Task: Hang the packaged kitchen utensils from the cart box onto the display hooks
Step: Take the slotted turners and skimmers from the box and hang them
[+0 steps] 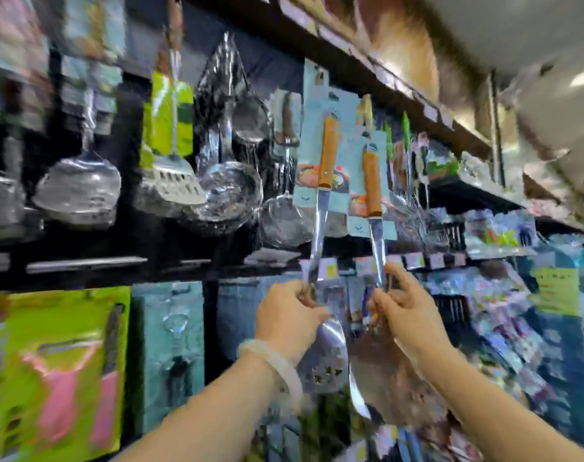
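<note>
Two packaged utensils with wooden handles and light blue backing cards are raised in front of the display wall. My left hand [289, 315] grips the steel shaft of the left utensil [327, 155], whose perforated bowl [324, 358] hangs below my fist. My right hand [407, 308] pinches the shaft of the right utensil [372, 186], its flat blade reaching down past my wrist. The tops of both cards reach up to the hook row. The hooks themselves are lost in blur. The cart box is out of view.
Wrapped ladles and skimmers [227, 191] and a green-carded turner [169, 128] hang to the left. More packaged goods [497, 228] hang to the right. A price-tag rail [417, 261] runs behind my hands. Green and teal packs [57, 371] fill the lower shelf.
</note>
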`<state>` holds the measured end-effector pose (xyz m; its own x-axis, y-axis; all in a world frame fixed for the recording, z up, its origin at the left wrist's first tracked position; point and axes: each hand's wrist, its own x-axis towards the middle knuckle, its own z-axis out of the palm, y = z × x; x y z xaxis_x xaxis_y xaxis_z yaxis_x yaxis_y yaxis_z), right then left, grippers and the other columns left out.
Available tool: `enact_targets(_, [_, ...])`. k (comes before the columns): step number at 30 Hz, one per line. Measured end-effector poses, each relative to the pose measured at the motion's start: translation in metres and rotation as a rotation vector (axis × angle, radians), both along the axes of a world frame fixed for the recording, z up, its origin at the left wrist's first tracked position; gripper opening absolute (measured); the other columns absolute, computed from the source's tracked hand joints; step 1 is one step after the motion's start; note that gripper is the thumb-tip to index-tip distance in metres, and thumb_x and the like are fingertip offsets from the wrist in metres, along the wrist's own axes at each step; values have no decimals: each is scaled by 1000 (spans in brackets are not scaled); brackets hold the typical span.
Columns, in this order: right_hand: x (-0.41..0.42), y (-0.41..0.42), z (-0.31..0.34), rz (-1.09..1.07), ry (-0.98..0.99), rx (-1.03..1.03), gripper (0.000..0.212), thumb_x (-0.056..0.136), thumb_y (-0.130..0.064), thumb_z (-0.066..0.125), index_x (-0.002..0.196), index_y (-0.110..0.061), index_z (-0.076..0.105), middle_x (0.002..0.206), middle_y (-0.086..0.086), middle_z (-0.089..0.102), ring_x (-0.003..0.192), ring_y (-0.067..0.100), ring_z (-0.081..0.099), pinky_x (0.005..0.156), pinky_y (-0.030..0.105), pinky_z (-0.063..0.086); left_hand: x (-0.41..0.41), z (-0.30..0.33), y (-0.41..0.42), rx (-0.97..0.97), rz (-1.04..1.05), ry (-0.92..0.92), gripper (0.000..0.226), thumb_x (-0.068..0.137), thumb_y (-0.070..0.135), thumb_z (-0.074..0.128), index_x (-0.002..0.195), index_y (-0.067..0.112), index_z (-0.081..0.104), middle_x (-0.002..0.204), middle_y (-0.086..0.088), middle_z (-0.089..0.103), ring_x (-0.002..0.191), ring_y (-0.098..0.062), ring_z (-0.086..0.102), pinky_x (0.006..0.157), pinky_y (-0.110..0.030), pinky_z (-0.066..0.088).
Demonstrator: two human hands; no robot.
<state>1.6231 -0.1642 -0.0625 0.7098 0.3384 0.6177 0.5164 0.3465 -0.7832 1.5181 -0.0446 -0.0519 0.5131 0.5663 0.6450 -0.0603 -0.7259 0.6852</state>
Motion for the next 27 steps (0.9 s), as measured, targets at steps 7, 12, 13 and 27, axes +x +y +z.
enact_targets(7, [-87, 68, 125, 228, -101, 170, 43, 93, 2, 49, 127, -23, 48, 56, 8, 59, 34, 9, 50, 37, 16, 43, -112, 129, 44, 253, 147, -94, 22, 71, 23, 76, 65, 10, 59, 66, -5, 60, 67, -24, 58, 65, -33, 47])
enact_targets(12, [-139, 111, 187, 302, -183, 152, 43, 91, -2, 55, 131, -17, 49, 56, 5, 65, 48, 21, 54, 49, 27, 45, -186, 187, 94, 200, 180, -116, 38, 69, 15, 79, 52, 9, 46, 59, -5, 45, 65, -21, 44, 67, -33, 41])
enact_targets(13, [-147, 121, 194, 325, -179, 144, 42, 90, -1, 56, 129, -18, 50, 54, 5, 64, 46, 21, 54, 49, 27, 46, -201, 191, 106, 184, 196, -121, 43, 69, 14, 80, 48, 13, 43, 59, -5, 46, 65, -21, 44, 68, -33, 40])
enact_targets(27, [-229, 236, 227, 428, -181, 161, 48, 93, 3, 46, 138, -16, 43, 60, 10, 50, 30, 9, 45, 43, 23, 40, -302, 176, 206, 58, 447, -110, 21, 66, 19, 80, 75, 4, 68, 67, -9, 61, 67, -24, 55, 66, -28, 44])
